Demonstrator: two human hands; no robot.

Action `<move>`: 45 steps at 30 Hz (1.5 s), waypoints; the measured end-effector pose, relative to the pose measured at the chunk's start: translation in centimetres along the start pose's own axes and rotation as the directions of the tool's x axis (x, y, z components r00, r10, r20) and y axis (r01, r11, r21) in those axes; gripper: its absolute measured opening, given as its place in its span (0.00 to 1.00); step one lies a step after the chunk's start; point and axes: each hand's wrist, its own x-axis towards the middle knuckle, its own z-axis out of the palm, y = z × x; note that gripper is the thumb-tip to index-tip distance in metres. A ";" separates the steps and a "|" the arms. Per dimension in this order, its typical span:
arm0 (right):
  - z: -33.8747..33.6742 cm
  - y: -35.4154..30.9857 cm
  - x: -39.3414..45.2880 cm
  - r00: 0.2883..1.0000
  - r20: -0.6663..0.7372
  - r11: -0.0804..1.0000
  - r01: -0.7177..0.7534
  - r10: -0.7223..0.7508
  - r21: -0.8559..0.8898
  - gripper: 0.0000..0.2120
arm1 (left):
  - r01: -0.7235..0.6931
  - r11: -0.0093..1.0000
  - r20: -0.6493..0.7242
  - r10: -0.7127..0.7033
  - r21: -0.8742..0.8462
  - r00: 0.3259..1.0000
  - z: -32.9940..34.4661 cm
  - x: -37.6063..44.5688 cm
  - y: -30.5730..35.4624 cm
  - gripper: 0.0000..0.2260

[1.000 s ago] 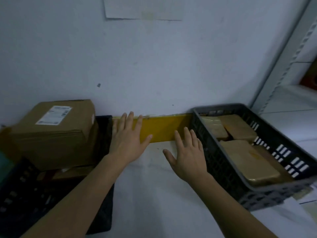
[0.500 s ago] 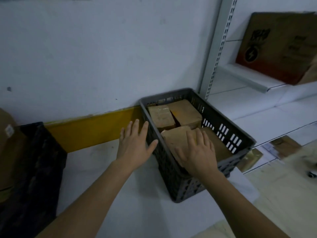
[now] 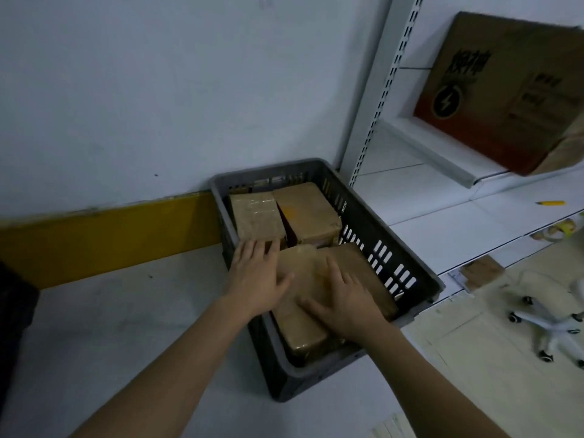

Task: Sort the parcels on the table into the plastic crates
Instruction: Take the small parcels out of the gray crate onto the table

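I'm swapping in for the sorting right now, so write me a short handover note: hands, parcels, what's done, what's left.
Left hand: open, fingers flat on the parcels at the grey crate's left wall.
Right hand: open, resting flat on the near parcel.
Parcels: the near one, two at the back and one by the right wall, all inside the crate on the white table.
Done: no loose parcel shows on the visible tabletop.
Left: check the table outside this view.

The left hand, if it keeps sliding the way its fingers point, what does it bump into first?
Probably the taped brown parcel at the back left of the grey crate. The left hand has its fingertips right at that parcel's near edge, though depth is hard to judge.
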 end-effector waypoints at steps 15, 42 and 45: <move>-2.6 3.0 2.8 0.966 0.091 0.871 0.175 -0.242 0.459 0.25 | 0.306 0.936 -0.047 -0.318 -0.176 0.947 -1.0 0.0 2.3 0.43; -1.7 4.0 8.2 0.911 0.034 0.908 0.413 -0.412 -0.076 0.25 | 0.035 0.008 0.018 -0.723 -0.999 0.690 -7.7 -4.6 0.4 0.29; 1.1 4.1 9.5 0.897 0.322 0.853 0.405 -0.301 -0.330 0.47 | 0.056 0.002 0.037 -0.723 -0.998 0.690 -7.6 -5.5 -0.5 0.28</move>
